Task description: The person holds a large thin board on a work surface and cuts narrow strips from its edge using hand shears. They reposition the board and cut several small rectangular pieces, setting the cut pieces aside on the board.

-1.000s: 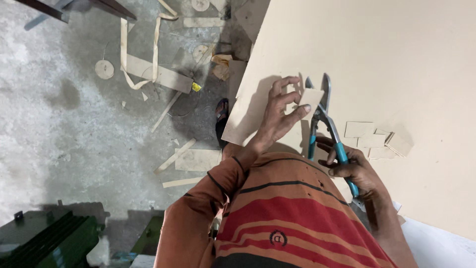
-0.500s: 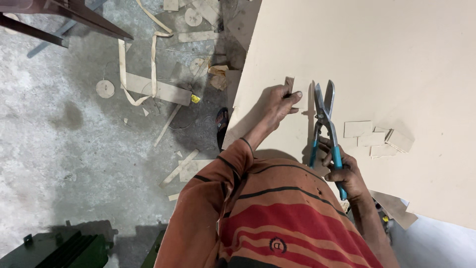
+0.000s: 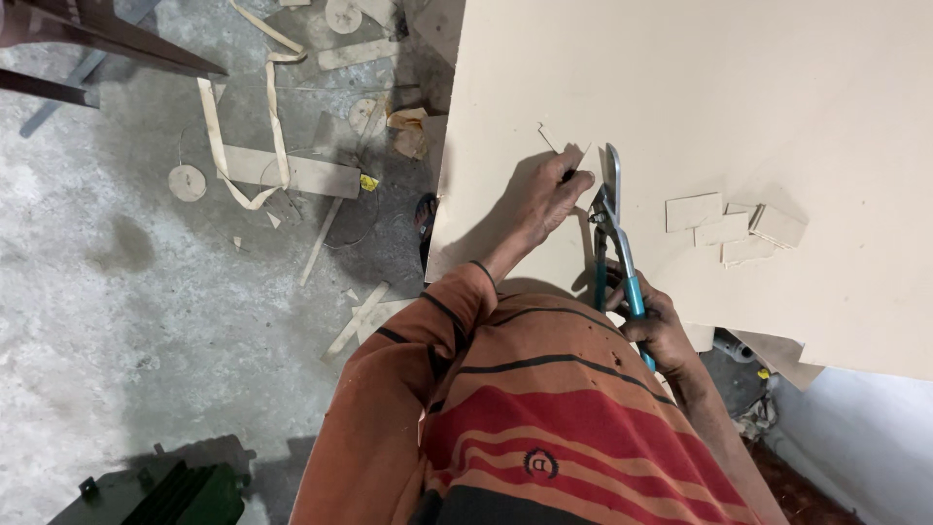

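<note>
Rough grey concrete floor (image 3: 117, 321) was seen on the left, mottled and dusty, littered with pale offcuts: a long curled strip (image 3: 238, 126), a flat round disc (image 3: 187, 182) and a rectangular board scrap (image 3: 292, 173). A dark green metal machine (image 3: 160, 491) was partly visible at the bottom left corner.

Most of the upper right was filled by a large, smooth, cream-coloured sheet (image 3: 700, 87) with a matte surface and straight edges, which served as the desk. A small stack of cut rectangular pieces (image 3: 734, 228) of the same cream material lay on it, well to the right of the fingers.

A small rectangular cream piece (image 3: 583, 160) was pinched by the closed fingers of the left hand (image 3: 544, 199), held just above the sheet, right at the fingertips. Beside it, just right of those fingers, the grey steel blades of a pair of tin snips (image 3: 614, 238) were seen, narrow and pointed, nearly shut. The snips' teal, smooth-coated handles were gripped by the right hand (image 3: 661, 331), whose fingers were wrapped closed around them, below the left hand.

An orange long-sleeved top with red and dark stripes was worn by the person and filled the lower middle.
</note>
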Demonstrator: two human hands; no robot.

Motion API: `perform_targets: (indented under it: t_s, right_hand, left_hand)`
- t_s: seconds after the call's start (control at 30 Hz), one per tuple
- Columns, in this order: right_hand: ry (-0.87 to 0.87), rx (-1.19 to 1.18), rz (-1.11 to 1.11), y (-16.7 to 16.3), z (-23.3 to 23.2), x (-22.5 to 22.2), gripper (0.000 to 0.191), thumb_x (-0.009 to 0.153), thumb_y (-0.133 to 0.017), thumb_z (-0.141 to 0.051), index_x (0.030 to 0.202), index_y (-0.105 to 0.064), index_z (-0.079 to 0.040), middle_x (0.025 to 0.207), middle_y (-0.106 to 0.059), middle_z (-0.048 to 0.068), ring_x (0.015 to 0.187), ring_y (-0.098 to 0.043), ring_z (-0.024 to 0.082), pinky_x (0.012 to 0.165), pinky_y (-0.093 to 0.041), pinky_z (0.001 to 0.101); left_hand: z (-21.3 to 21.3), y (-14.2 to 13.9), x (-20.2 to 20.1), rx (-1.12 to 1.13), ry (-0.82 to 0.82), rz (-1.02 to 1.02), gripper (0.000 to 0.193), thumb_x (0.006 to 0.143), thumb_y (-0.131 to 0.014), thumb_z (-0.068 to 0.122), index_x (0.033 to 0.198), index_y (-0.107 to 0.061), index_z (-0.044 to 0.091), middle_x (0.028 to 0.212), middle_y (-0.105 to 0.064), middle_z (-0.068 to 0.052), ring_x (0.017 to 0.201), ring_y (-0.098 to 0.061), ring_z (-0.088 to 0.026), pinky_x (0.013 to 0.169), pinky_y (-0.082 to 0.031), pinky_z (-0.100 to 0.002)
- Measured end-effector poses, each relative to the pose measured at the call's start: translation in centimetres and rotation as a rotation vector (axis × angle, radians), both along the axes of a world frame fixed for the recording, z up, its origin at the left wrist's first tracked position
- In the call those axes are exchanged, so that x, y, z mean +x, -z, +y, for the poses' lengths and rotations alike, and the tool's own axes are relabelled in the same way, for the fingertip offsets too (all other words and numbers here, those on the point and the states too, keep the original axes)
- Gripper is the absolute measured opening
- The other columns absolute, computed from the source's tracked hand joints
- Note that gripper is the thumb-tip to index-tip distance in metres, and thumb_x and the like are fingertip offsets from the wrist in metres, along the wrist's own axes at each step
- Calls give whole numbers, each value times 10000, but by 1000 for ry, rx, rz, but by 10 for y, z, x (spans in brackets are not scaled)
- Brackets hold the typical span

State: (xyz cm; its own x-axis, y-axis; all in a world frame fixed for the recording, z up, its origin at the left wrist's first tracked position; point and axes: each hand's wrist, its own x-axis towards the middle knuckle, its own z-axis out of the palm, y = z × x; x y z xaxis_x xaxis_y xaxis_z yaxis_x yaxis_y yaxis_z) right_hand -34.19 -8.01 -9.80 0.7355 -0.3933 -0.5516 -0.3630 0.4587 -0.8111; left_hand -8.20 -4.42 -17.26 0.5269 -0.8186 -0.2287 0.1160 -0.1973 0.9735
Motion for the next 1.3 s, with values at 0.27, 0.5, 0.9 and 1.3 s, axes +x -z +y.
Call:
perform_targets:
  t_s: [0.27,0.5,0.9,1.3]
  right_hand:
    - [13,15,144,-4,12,5,584,404,-558,4,980,-647,-37,1187,-635,65,1217,-645,267,1099,-459,431]
    - [19,71,84,-24,25,16,644,472,-579,14,1110,-644,-37,1167,-613,91,1196,-643,304,1096,-488,423]
    - [220,151,346,-9,41,3,769,663,-592,54,1397,-464,-135,1014,-591,92,891,-601,237,797,-528,374]
    - [206,-13,385,45,50,0,241,920,-747,-191,815,-614,-19,682,-550,-2,628,-464,128,543,-384,336]
  left_hand:
    - [1,8,-7,-3,-44,170,292,896,-661,266,737,-496,85,712,-427,20,639,-425,-89,524,-386,-294]
    - [5,-9,-3,-121,-37,390,273,891,-652,292,789,-553,59,751,-453,14,659,-553,-84,547,-660,-289]
    - [6,-18,-12,-124,-6,295,261,925,-628,272,809,-550,52,775,-478,26,711,-560,-82,568,-651,-292]
    - [-6,-25,-18,-30,7,24,315,942,-618,253,790,-451,33,674,-403,-15,628,-403,-107,549,-400,-348]
